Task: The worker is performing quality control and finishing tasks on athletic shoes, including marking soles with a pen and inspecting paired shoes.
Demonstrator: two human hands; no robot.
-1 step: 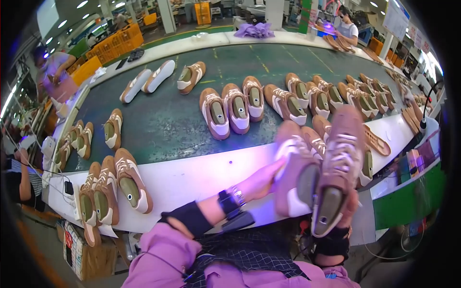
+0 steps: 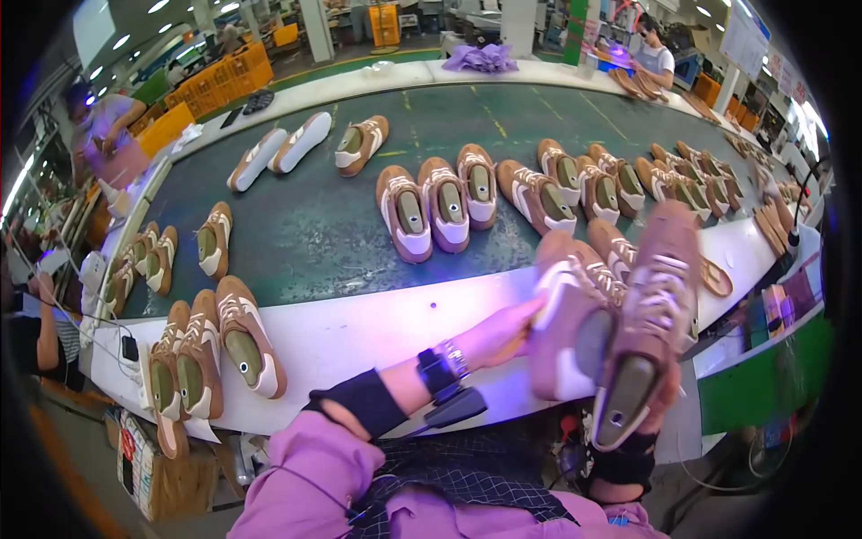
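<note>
Nothing has moved since the earlier frame: your right hand [image 2: 660, 395] still grips a pink sneaker [image 2: 651, 314] upright above the white conveyor edge [image 2: 359, 328], while your left hand [image 2: 503, 332] holds a second pink sneaker [image 2: 570, 328] touching it.
</note>
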